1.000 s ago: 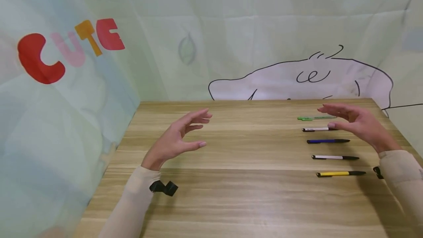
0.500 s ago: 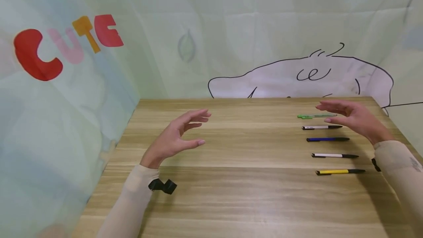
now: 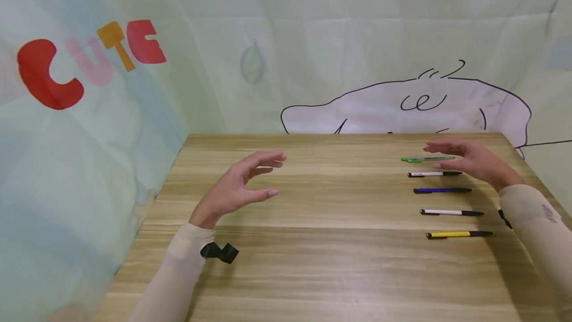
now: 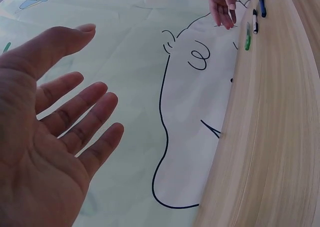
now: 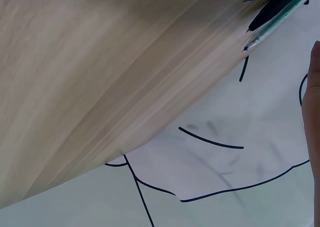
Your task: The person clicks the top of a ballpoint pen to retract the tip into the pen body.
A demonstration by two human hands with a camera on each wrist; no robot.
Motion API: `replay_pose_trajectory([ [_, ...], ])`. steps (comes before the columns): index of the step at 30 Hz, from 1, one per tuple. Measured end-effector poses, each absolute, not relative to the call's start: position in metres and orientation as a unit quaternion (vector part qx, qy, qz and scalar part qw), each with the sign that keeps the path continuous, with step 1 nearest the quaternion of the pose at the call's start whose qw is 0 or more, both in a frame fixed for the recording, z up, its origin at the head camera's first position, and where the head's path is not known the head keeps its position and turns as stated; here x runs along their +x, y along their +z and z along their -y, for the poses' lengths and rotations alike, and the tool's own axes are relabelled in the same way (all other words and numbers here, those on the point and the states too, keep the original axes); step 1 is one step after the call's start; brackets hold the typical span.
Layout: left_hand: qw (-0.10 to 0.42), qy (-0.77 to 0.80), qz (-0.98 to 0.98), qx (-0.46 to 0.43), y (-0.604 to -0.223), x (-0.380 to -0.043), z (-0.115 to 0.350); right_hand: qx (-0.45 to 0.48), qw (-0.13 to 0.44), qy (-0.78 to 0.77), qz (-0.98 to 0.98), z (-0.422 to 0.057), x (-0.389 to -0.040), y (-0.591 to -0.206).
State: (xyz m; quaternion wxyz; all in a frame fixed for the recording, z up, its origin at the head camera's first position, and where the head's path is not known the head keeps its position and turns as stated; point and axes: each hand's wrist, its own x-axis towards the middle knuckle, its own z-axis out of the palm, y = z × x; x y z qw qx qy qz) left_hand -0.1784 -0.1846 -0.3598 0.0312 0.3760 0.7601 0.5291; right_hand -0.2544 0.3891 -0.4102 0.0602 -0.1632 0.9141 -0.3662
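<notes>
The right hand [image 3: 475, 160], thumb and fingers apart, is near a clear green plastic pen [image 3: 413, 159] and a white pen with a black tip [image 3: 429, 174]. Next in the row on the brown wooden surface [image 3: 321, 267] lie a blue and black pen [image 3: 440, 191], another white and black pen [image 3: 449, 212] and a yellow and black pen [image 3: 457, 234]. The left hand [image 3: 237, 185] is well apart from them, and each grip is loose and holds nothing
</notes>
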Motion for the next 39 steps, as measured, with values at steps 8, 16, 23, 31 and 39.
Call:
replay_pose_trajectory([
  [8, 0.034, 0.527, -0.763, 0.372, -0.360, -0.178, 0.184, -0.143, 0.071, -0.328, -0.931, -0.390, -0.263, -0.413],
  [16, 0.037, 0.527, -0.765, 0.368, -0.359, -0.177, 0.185, -0.156, 0.082, -0.315, -0.933, -0.390, -0.273, -0.418],
  [23, 0.042, 0.527, -0.767, 0.364, -0.358, -0.176, 0.184, -0.165, 0.093, -0.300, -0.935, -0.391, -0.282, -0.424],
  [31, 0.037, 0.528, -0.765, 0.369, -0.360, -0.175, 0.186, -0.191, 0.105, -0.291, -0.932, -0.393, -0.287, -0.427],
  [39, 0.037, 0.529, -0.763, 0.370, -0.359, -0.174, 0.188, -0.212, 0.080, -0.266, -0.937, -0.391, -0.292, -0.430],
])
